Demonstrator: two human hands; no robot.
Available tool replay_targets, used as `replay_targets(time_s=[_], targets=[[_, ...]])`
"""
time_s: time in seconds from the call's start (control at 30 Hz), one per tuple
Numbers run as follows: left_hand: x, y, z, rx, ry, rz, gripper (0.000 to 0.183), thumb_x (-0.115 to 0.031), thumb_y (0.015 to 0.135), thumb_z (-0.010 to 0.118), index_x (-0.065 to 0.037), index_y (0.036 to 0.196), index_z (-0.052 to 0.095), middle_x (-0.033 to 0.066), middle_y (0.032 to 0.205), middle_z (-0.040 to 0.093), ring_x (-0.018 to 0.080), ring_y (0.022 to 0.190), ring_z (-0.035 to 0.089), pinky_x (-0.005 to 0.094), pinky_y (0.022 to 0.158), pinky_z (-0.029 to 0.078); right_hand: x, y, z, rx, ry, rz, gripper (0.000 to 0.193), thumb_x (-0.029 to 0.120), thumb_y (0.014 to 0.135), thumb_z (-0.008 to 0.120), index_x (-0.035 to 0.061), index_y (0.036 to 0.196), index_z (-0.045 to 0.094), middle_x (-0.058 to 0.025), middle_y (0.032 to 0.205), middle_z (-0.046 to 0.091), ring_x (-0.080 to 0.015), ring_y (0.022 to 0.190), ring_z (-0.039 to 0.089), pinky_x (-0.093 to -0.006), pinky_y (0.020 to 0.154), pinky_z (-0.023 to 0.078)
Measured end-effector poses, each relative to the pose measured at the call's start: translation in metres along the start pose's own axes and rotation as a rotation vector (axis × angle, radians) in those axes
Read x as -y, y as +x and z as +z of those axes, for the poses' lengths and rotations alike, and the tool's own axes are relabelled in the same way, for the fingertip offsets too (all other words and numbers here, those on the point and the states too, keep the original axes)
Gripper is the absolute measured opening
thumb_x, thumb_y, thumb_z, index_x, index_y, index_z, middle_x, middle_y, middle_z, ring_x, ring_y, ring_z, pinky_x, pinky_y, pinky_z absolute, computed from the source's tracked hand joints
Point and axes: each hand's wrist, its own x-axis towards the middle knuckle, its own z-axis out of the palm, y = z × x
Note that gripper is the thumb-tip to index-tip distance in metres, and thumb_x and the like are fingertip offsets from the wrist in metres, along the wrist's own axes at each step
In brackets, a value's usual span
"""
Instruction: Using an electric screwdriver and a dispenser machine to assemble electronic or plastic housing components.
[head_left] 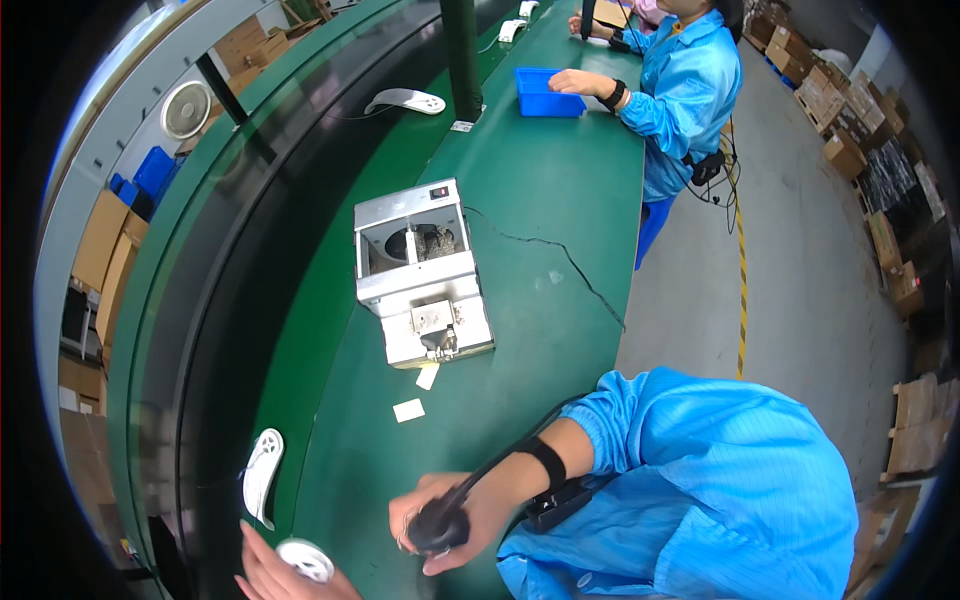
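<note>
At the lower left edge my left hand [275, 577] has its fingers closed around a white plastic part [305, 560] with a round, spoked end. The picture's lower edge cuts off the rest of that hand. My right hand [450, 510] is over the green bench, fingers curled in. A black device strapped on it hides most of the grip, and a thin shiny bit [404, 537] shows at the fingertips. Beside my left hand, a long white plastic part [263, 475] with a round end and a thin wire lies on the green strip.
A white metal machine [425, 270] with a cord stands mid-bench, pale slips [409, 410] near it. Another white part [405, 100] lies beyond, beside a green post [462, 60]. At the far right a co-worker in blue [685, 90] reaches to a blue bin [550, 93].
</note>
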Motion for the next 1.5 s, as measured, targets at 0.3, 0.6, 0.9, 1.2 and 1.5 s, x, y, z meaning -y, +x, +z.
replay_targets(time_s=[0.3, 0.6, 0.9, 1.2, 1.5], targets=[[-0.052, -0.075, 0.022, 0.643, -0.41, -0.127, 0.078, -0.036, 0.076, 0.078, -0.011, 0.143, 0.048, 0.0102, 0.094, 0.063, 0.0305, 0.091, 0.06, 0.0427, 0.085, 0.042, 0.085, 0.022, -0.096, -0.449, -0.402, -0.325, 0.013, 0.004, 0.094, 0.057, 0.0041, 0.099, 0.044, -0.0074, 0.067, 0.058, -0.014, 0.058, 0.057, -0.0318, 0.057, 0.05], [-0.029, -0.103, 0.036, 0.589, -0.512, -0.018, 0.071, -0.04, 0.08, 0.075, -0.011, 0.14, 0.051, 0.0116, 0.101, 0.059, 0.032, 0.094, 0.056, 0.0434, 0.082, 0.041, 0.087, 0.038, -0.109, -0.491, -0.648, -0.29, 0.012, -0.003, 0.088, 0.06, 0.0021, 0.091, 0.05, -0.0037, 0.069, 0.056, -0.0119, 0.057, 0.06, -0.0271, 0.052, 0.048], [-0.043, -0.111, 0.051, 0.439, -0.475, -0.072, 0.059, -0.034, 0.081, 0.074, -0.011, 0.133, 0.058, 0.0095, 0.098, 0.064, 0.0298, 0.086, 0.059, 0.0419, 0.077, 0.043, 0.085, 0.04, -0.111, -0.521, -0.522, -0.198, 0.01, 0.002, 0.09, 0.06, 0.0032, 0.09, 0.049, -0.0026, 0.067, 0.055, -0.0111, 0.058, 0.06, -0.0267, 0.054, 0.048], [-0.065, -0.107, 0.067, 0.308, -0.572, -0.11, 0.08, -0.019, 0.058, 0.089, -0.002, 0.13, 0.056, 0.0112, 0.112, 0.064, 0.0284, 0.092, 0.061, 0.039, 0.078, 0.039, 0.082, 0.041, -0.113, -0.503, -0.545, -0.208, 0.011, 0.002, 0.09, 0.059, 0.0038, 0.09, 0.049, -0.0024, 0.067, 0.055, -0.0109, 0.059, 0.059, -0.0269, 0.054, 0.047], [-0.085, -0.088, 0.045, 0.332, -0.607, -0.135, 0.077, -0.018, 0.059, 0.088, -0.002, 0.128, 0.058, 0.0105, 0.111, 0.064, 0.0296, 0.09, 0.061, 0.0411, 0.078, 0.045, 0.084, 0.048, -0.104, -0.524, -0.685, -0.2, 0.013, 0.005, 0.091, 0.062, 0.004, 0.087, 0.05, -0.0016, 0.065, 0.056, -0.0087, 0.054, 0.057, -0.0249, 0.052, 0.046]])
